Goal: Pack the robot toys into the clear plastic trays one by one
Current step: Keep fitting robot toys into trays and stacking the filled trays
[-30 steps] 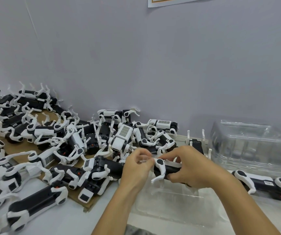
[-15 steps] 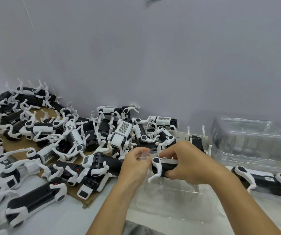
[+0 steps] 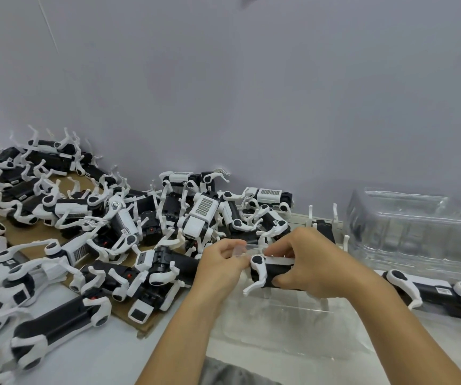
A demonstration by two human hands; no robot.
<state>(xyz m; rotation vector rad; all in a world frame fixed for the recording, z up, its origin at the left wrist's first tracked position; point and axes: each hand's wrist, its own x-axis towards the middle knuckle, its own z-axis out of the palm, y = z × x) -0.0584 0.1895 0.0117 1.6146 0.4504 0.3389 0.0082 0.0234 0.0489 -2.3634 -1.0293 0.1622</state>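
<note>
My right hand (image 3: 315,262) grips a black-and-white robot dog toy (image 3: 262,273) by its body, just above a clear plastic tray (image 3: 293,326) that lies on the table in front of me. My left hand (image 3: 221,265) pinches a small clear plastic piece (image 3: 239,250) at the toy's top front end. Only the toy's front legs and part of its black body show; my right hand covers everything else. Another robot toy (image 3: 432,291) lies on its side to the right of the tray.
A big heap of black-and-white robot toys (image 3: 112,232) covers brown cardboard (image 3: 29,243) on the left and reaches the grey wall. A stack of clear trays (image 3: 418,226) stands at the back right. One toy (image 3: 324,229) lies legs-up behind my hands.
Both hands with the toy have stayed together over the tray. The view has tilted slightly, so everything sits a little lower and nearer.
</note>
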